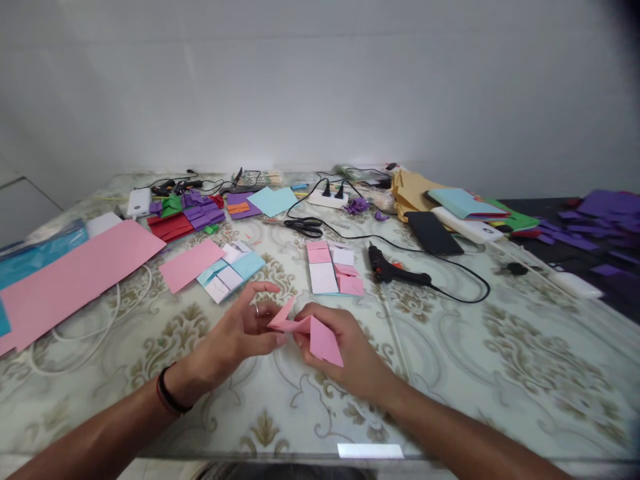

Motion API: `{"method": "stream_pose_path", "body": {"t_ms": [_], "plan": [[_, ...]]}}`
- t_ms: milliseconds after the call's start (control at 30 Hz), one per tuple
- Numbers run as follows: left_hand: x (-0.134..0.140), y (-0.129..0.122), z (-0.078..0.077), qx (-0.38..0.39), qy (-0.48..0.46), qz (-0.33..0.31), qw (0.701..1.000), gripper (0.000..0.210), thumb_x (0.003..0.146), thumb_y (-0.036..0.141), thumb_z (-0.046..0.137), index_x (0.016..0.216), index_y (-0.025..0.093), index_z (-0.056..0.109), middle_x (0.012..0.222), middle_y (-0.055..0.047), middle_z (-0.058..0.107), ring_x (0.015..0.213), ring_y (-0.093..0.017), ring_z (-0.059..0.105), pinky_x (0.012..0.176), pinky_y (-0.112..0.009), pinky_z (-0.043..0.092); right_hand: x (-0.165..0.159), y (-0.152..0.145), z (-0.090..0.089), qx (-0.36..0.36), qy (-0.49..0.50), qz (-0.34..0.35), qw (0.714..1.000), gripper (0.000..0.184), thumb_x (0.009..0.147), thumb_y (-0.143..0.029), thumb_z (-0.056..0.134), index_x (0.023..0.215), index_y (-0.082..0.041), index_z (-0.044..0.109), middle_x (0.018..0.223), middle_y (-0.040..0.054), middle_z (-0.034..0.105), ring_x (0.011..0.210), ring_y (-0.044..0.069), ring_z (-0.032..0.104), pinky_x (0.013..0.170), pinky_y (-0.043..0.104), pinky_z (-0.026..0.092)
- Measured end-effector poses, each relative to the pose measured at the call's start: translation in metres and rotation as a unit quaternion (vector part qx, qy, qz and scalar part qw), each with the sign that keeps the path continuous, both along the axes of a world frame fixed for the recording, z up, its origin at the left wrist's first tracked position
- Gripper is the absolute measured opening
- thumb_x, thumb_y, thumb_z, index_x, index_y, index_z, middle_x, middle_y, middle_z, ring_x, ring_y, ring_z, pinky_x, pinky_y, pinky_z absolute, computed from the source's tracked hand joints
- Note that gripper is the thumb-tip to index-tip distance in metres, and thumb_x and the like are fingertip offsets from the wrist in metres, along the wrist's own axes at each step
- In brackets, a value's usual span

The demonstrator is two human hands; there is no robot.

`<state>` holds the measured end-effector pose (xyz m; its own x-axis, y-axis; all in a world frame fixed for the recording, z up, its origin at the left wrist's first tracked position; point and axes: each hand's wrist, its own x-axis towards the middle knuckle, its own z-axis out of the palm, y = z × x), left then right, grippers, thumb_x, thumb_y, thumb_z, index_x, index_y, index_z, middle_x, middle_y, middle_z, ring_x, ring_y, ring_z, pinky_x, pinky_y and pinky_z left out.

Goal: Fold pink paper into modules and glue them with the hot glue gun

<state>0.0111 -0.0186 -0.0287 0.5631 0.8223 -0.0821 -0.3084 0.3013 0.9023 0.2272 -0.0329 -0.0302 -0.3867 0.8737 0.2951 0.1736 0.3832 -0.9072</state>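
A folded piece of pink paper is gripped in my right hand, thumb on top and fingers underneath. It is creased, with one flap standing up at its left end and a flat pointed face toward me. My left hand is around that left end, fingers apart, thumb below and index finger lifted; whether a fingertip touches the paper is hard to tell. Just beyond my hands lie a folded pink and white paper piece and a folded blue and white one, with a pink sheet beside it.
A black glue gun with its cord lies right of centre. Black-handled scissors and a white power strip are farther back. Long pink sheets cover the left side. Purple and red folded papers sit behind. A black phone-like slab lies right.
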Motion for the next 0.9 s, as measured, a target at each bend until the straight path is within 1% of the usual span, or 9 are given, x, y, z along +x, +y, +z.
{"method": "stream_pose_path", "body": {"t_ms": [67,100,167,233,333,400,500,667,900], "plan": [[0.0021,-0.0013,-0.0008,-0.014,-0.017,0.001,1.000,0.067,0.082,0.009,0.084,0.134,0.033,0.049,0.098,0.002,0.067,0.089,-0.013,0.067,0.081,-0.025,0.050,-0.0004,-0.0009,0.0000,0.002,-0.007,0.006,1.000,0.013,0.079,-0.018,0.075,0.088,-0.020,0.066,0.075,-0.0030,0.062,0.065,0.013,0.052,0.062,0.025,0.038],[0.0029,-0.0016,-0.0009,-0.018,-0.027,0.009,0.999,0.074,0.080,0.008,0.085,0.136,0.036,0.047,0.102,0.002,0.065,0.089,-0.012,0.066,0.080,-0.024,0.050,-0.0008,-0.0016,0.0004,0.009,-0.012,0.010,1.000,0.012,0.079,-0.017,0.075,0.086,-0.020,0.066,0.073,-0.0033,0.061,0.063,0.013,0.051,0.062,0.025,0.038],[0.0037,-0.0017,-0.0015,-0.018,-0.043,0.021,0.999,0.089,0.074,0.005,0.088,0.141,0.043,0.042,0.116,0.001,0.059,0.090,-0.012,0.064,0.075,-0.022,0.052,-0.0017,-0.0028,0.0017,0.028,-0.024,0.018,0.999,0.011,0.078,-0.018,0.074,0.084,-0.021,0.065,0.071,-0.0035,0.060,0.061,0.013,0.050,0.060,0.026,0.037],[0.0039,-0.0020,-0.0026,-0.003,-0.054,0.015,0.998,0.099,0.071,0.003,0.088,0.144,0.049,0.040,0.129,0.000,0.051,0.090,-0.011,0.063,0.070,-0.020,0.052,-0.0024,-0.0037,0.0031,0.041,-0.033,0.027,0.998,0.011,0.078,-0.020,0.074,0.081,-0.022,0.063,0.071,-0.0034,0.060,0.060,0.013,0.050,0.059,0.026,0.036],[0.0036,-0.0032,-0.0043,0.041,-0.050,-0.005,0.998,0.094,0.076,0.002,0.085,0.145,0.049,0.042,0.130,-0.001,0.045,0.088,-0.009,0.060,0.068,-0.018,0.051,-0.0026,-0.0045,0.0040,0.042,-0.047,0.038,0.997,0.013,0.077,-0.023,0.073,0.079,-0.022,0.060,0.070,-0.0039,0.059,0.060,0.013,0.051,0.059,0.026,0.035],[0.0034,-0.0043,-0.0050,0.072,-0.032,0.002,0.997,0.090,0.078,0.000,0.082,0.144,0.048,0.045,0.127,-0.001,0.045,0.087,-0.008,0.059,0.068,-0.017,0.050,-0.0027,-0.0050,0.0040,0.040,-0.064,0.035,0.997,0.012,0.076,-0.022,0.072,0.080,-0.022,0.061,0.070,-0.0039,0.059,0.062,0.014,0.052,0.061,0.026,0.035],[0.0029,-0.0049,-0.0056,0.105,0.000,0.010,0.994,0.088,0.080,-0.002,0.078,0.145,0.048,0.045,0.126,-0.001,0.045,0.084,-0.008,0.056,0.065,-0.017,0.047,-0.0033,-0.0056,0.0037,0.032,-0.078,0.027,0.996,0.011,0.076,-0.022,0.071,0.082,-0.022,0.062,0.070,-0.0036,0.059,0.062,0.014,0.052,0.061,0.027,0.035],[0.0024,-0.0033,-0.0066,0.128,0.021,0.003,0.992,0.091,0.078,-0.006,0.073,0.146,0.047,0.044,0.125,-0.001,0.043,0.081,-0.007,0.056,0.060,-0.017,0.039,-0.0059,-0.0059,0.0033,0.025,-0.067,0.008,0.997,0.008,0.077,-0.020,0.068,0.077,-0.021,0.060,0.065,-0.0055,0.051,0.057,0.012,0.044,0.059,0.026,0.033],[0.0043,-0.0046,-0.0042,0.154,0.041,0.012,0.987,0.082,0.080,-0.005,0.069,0.142,0.043,0.045,0.126,-0.002,0.041,0.074,-0.005,0.054,0.055,-0.017,0.033,-0.0061,-0.0076,0.0042,-0.002,-0.061,0.002,0.998,0.010,0.075,-0.020,0.067,0.073,-0.022,0.057,0.062,-0.0061,0.048,0.056,0.012,0.040,0.058,0.026,0.032]]}}
